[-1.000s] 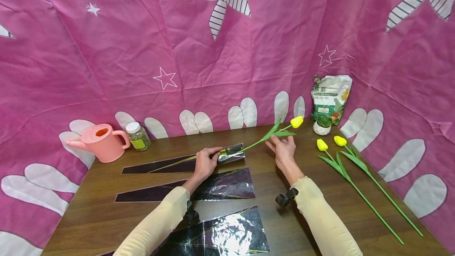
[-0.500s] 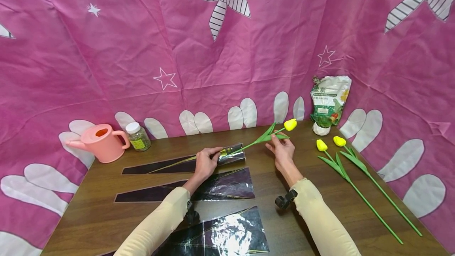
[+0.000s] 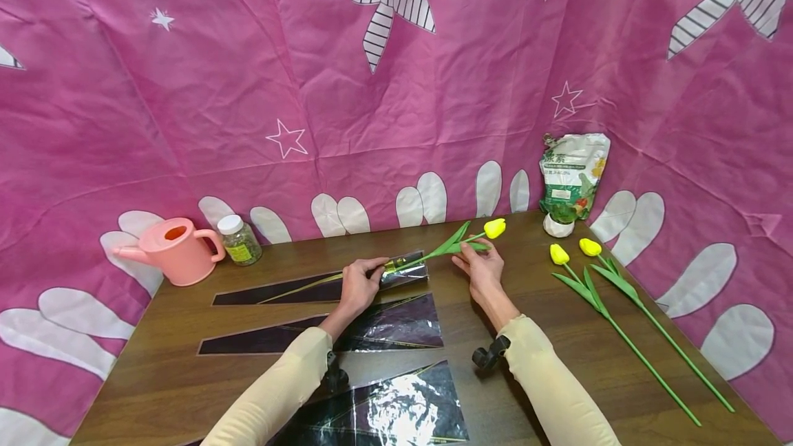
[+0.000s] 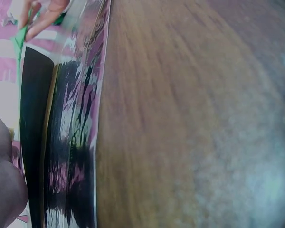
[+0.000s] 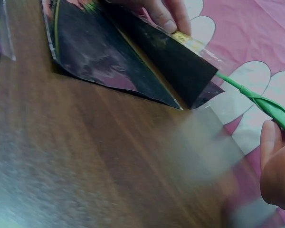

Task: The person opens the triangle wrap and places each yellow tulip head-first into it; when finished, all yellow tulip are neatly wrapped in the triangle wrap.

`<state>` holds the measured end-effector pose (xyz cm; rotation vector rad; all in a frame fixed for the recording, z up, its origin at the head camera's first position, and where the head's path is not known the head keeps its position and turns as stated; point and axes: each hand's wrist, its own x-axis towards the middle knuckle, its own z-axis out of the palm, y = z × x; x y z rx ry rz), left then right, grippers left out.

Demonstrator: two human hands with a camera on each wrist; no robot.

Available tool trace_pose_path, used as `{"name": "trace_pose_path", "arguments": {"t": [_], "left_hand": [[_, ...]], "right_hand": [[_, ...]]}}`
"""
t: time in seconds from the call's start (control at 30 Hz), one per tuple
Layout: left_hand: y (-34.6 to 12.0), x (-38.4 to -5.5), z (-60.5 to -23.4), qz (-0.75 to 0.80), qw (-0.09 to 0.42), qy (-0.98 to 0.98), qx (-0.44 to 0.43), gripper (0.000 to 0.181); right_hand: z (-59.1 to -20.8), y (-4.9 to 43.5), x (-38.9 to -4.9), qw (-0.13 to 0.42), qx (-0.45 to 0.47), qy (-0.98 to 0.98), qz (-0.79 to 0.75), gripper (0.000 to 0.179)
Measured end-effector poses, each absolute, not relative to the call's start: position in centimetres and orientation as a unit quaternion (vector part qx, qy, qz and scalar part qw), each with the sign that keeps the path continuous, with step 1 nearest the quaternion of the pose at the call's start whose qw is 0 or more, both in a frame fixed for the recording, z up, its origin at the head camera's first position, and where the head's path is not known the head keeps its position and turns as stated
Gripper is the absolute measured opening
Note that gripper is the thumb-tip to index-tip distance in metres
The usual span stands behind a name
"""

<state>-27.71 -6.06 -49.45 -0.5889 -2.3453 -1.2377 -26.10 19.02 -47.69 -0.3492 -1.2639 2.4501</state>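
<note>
Pinching ylw tulip (image 3: 447, 246) w/ R fingers (image 3: 469, 257), L fingers (image 3: 367, 267) clamped on partly rolled blk sheet (image 3: 319, 290) on tbl (image 3: 149, 363).

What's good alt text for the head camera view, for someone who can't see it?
A person's left hand pinches a black wrapper on a wooden table while the right hand holds a yellow tulip that runs into it. Two more tulips lie at right; a pink watering can and a jar stand at back left.
</note>
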Motion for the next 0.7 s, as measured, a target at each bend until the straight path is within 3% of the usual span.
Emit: {"name": "trace_pose_path", "arguments": {"t": [0.33,0.57,0.7], "left_hand": [[-6.0,-27.6,-49.5,-0.448,0.21,-0.845,-0.205,0.021],[-6.0,-27.8,-49.5,-0.447,0.213,-0.844,-0.206,0.021],[-6.0,-27.9,-49.4,-0.449,0.208,-0.844,-0.207,0.02]], "right_hand": [[-48.7,18.3,-25.6,0.131,-0.15,-0.441,0.875,0.039],[-48.8,17.9,-25.4,0.117,-0.159,-0.445,0.874,0.02],[-48.6,17.6,-25.3,0.107,-0.161,-0.454,0.87,0.024]]}}
